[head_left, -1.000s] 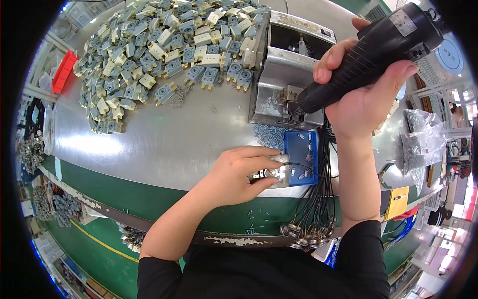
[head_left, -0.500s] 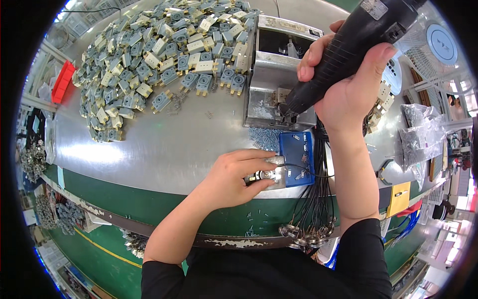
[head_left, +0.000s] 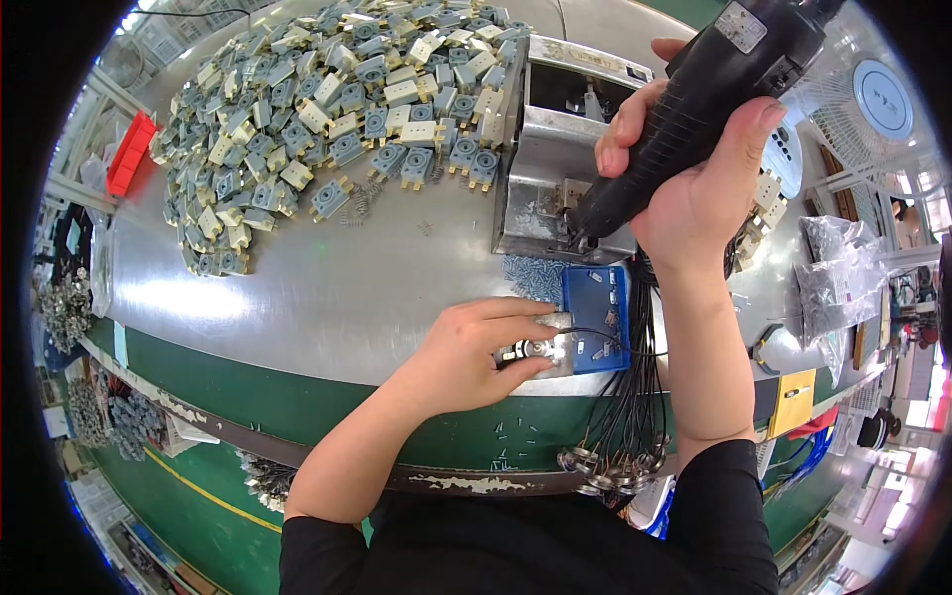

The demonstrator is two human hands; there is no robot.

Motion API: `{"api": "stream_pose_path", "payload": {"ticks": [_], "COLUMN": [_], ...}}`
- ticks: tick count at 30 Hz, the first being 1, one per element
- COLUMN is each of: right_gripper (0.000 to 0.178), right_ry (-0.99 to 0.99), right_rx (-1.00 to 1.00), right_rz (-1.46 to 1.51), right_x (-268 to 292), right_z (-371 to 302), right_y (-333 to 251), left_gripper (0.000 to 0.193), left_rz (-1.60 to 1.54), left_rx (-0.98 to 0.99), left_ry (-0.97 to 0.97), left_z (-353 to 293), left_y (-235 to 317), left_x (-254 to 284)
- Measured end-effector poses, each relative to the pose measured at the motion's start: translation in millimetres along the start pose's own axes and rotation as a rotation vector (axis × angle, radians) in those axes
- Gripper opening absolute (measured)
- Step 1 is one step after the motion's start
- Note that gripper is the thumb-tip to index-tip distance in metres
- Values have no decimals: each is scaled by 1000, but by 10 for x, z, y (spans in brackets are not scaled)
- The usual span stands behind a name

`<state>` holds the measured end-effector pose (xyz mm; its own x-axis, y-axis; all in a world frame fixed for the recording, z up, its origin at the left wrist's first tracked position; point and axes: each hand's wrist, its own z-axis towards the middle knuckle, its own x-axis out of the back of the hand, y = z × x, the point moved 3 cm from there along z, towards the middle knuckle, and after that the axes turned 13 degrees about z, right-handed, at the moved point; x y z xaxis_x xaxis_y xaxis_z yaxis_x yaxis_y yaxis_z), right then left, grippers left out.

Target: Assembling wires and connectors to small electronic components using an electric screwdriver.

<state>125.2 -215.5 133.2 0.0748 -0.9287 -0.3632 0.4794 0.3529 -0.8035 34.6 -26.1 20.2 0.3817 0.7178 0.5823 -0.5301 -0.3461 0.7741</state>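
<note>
My right hand (head_left: 699,198) is wrapped round a black electric screwdriver (head_left: 684,124). The tool slants down to the left, its tip at the front of a grey metal box-shaped fixture (head_left: 555,164); the contact point is partly hidden. Lower down, my left hand (head_left: 461,352) pinches a small round metal part (head_left: 535,349) with a black wire running off to the right. That part sits at a small metal block (head_left: 562,365) beside a blue tray (head_left: 596,362). The fingers cover some of it. Small bluish screws (head_left: 534,278) lie heaped behind the block.
A large heap of grey and cream switch-like housings (head_left: 337,109) covers the back left. Black cables with round metal ends (head_left: 615,466) hang over the front edge. Clear plastic bags (head_left: 843,268), a yellow pad (head_left: 793,402) and a white fan (head_left: 881,99) are at right; a red bin (head_left: 131,154) stands far left.
The whole view has shifted slightly, so the bench items appear a little farther right and lower. Both hands keep their grips, with hardly any movement of their own.
</note>
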Motion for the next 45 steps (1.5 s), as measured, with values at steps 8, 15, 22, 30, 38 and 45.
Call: {"api": "stream_pose_path", "payload": {"ticks": [8, 15, 22, 30, 38, 45], "right_gripper": [97, 102, 103, 103, 99, 99], "right_ry": [-47, -123, -79, -71, -65, -102], "right_rx": [-64, 83, 70, 80, 47, 47], "right_rz": [105, 85, 87, 134, 112, -136], "right_x": [-1, 82, 138, 123, 60, -51], "right_z": [-99, -130, -83, -70, -91, -185], "right_y": [-116, -155, -56, -54, -44, -12], "left_gripper": [28, 28, 28, 28, 29, 28], "left_rz": [-7, -16, -13, -17, -3, -14], "left_rx": [-16, -16, -19, -12, -17, -20], "left_ry": [17, -3, 2, -9, -2, -1], "left_z": [3, 10, -5, 2, -7, 17], "left_y": [-2, 11, -20, -9, -18, -13], "left_x": [8, 18, 0, 6, 1, 2]}}
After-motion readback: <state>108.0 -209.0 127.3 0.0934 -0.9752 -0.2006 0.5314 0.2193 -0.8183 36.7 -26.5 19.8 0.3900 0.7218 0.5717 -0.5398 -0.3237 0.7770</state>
